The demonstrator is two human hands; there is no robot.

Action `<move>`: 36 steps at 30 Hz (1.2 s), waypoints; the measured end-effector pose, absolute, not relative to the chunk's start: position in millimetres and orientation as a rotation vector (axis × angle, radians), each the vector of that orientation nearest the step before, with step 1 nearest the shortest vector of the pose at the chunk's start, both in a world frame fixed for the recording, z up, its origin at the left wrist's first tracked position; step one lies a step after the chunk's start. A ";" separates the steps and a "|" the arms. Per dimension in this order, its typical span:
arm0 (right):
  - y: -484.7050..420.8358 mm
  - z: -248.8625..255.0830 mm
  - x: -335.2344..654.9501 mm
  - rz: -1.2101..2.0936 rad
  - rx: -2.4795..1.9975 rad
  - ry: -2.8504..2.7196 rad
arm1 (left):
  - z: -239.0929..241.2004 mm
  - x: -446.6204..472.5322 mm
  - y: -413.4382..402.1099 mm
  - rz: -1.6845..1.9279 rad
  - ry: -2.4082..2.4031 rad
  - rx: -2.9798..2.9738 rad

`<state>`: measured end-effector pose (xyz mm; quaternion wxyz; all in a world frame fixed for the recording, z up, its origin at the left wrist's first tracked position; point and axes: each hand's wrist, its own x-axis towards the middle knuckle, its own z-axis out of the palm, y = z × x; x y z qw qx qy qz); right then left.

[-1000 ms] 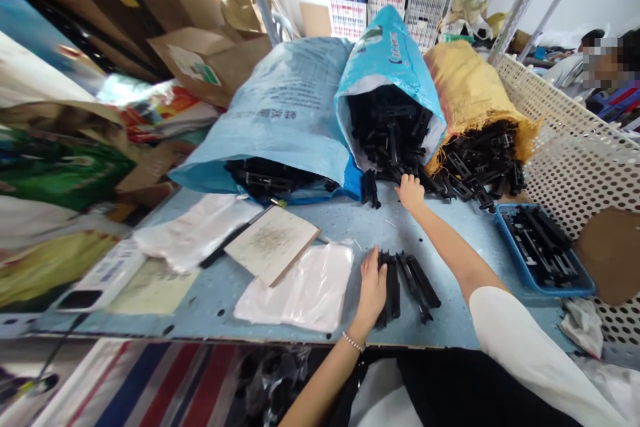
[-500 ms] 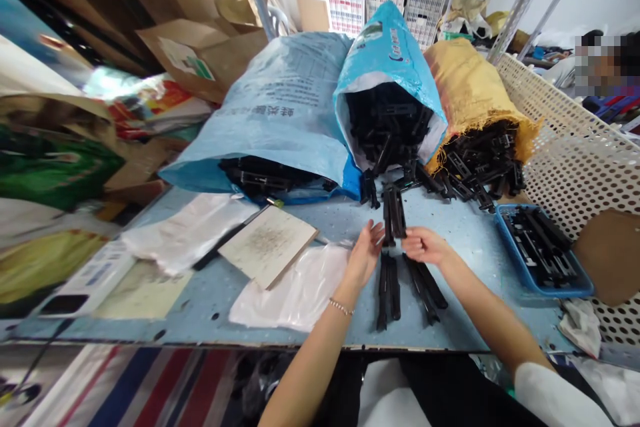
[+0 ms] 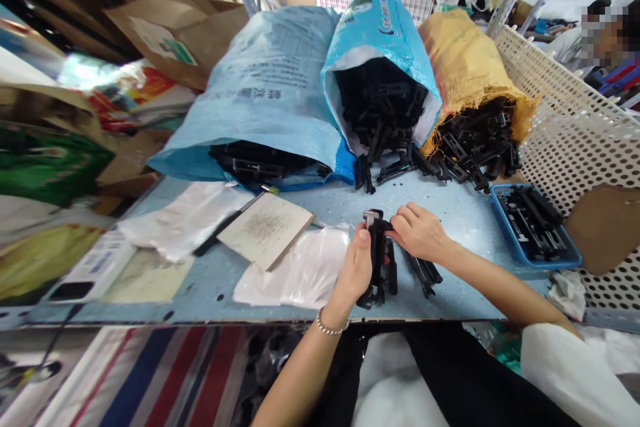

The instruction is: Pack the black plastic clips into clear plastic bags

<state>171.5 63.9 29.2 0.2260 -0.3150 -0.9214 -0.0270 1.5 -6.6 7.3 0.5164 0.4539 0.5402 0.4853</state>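
Blue tbl bearing pale-blue sack, bright-blue sack & yellow sack at back; blue basket sitting R. Forearms angling inward: L hand clasping blk part nr front edge, R hand pinching blk bit at its far end.

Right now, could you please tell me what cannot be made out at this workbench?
All in the head view:
Left hand: most of its fingers, hidden behind the black parts it holds.
Right hand: its exact grip; dark pieces merge at the fingertips.
Bright blue sack: its depths, hidden by shadow and the contents in front.
Pale blue sack: its upper print, too small and blurred to read.
Green bag: its far side, cut off by the left edge.
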 end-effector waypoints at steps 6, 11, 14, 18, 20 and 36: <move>77.0 19.3 156.6 0.325 -1.002 -2.601 | 1.7 -2.5 0.0 1.194 1.283 0.909; 39.6 4.1 151.2 0.733 -1.074 -2.564 | -7.8 -5.8 12.5 1.333 1.301 0.718; 11.0 -12.1 150.9 0.618 -0.951 -2.657 | -15.7 -6.9 15.1 1.301 1.289 0.690; 19.1 -19.7 153.6 0.609 -1.076 -2.757 | -46.0 -15.6 17.5 1.241 1.317 0.671; 49.8 -16.5 154.6 0.570 -1.213 -2.795 | -67.5 -20.4 15.6 1.229 1.400 0.719; 213.7 -9.0 160.7 0.198 -1.335 -2.487 | -98.5 14.5 1.4 1.217 1.504 1.226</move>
